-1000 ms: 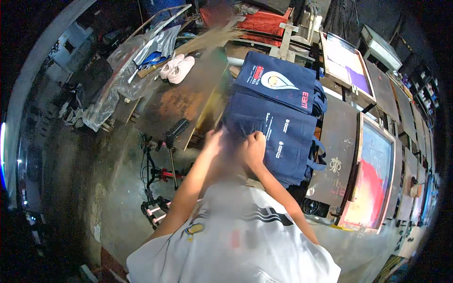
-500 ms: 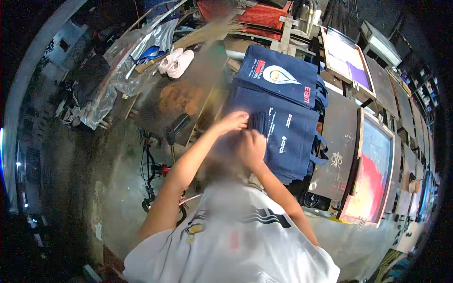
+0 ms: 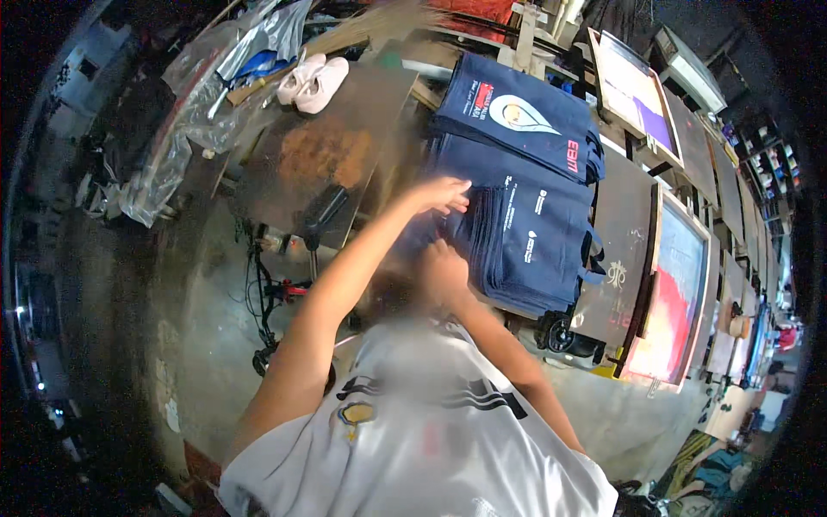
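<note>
A stack of navy tote bags with white print lies on the bench before me, its left-hand edges fanned in several layers. My left hand is at the upper left of those layers, its fingers apart and stretched toward them. Closer to me, my right hand has its fingers curled at the near left side of the stack. Whatever it grips there is hidden, and the hand is slightly blurred. Behind this stack lies another pile of navy tote bags, with a white drop-shaped print and pink-red lettering.
Framed printing screens, one red and blue and one white and purple, stand on the right. A dark board holds pale shoes at the left. Below it is a small bicycle; clear plastic sheeting hangs far left.
My hands have moved apart, the right one back toward me and to the left. The bag edges, bunched between my hands before, now show as a long fanned row.
</note>
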A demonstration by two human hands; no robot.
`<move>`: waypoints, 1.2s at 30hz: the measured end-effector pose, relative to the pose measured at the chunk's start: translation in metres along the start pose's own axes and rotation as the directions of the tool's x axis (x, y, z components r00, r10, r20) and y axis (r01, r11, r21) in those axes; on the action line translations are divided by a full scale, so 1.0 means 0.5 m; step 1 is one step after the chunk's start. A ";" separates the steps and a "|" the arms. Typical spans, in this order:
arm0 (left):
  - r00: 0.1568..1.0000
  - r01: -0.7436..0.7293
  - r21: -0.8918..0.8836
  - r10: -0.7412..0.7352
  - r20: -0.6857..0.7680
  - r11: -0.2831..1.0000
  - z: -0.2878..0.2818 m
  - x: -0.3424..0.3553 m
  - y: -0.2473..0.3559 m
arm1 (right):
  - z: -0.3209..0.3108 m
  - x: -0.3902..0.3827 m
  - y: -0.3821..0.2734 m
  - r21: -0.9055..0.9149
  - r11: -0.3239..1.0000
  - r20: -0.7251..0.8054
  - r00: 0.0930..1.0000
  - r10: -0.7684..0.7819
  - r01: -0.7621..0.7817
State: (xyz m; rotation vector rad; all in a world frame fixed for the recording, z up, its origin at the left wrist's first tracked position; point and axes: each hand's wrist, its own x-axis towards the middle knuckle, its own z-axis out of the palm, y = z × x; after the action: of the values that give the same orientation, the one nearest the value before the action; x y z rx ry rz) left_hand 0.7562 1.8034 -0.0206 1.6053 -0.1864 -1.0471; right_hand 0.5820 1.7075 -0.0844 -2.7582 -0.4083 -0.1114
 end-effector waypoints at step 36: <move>0.747 -0.491 -0.075 0.376 -0.548 0.868 0.071 -0.085 -0.050 | -0.106 0.033 0.119 0.484 0.872 -0.407 0.862 0.302 -0.077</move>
State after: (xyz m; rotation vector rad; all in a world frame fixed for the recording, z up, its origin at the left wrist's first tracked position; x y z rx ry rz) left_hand 0.6963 1.8126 -0.0180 1.4864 -0.0713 -0.2335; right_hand 0.6138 1.6399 -0.0523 -2.1871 -0.0082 -0.5538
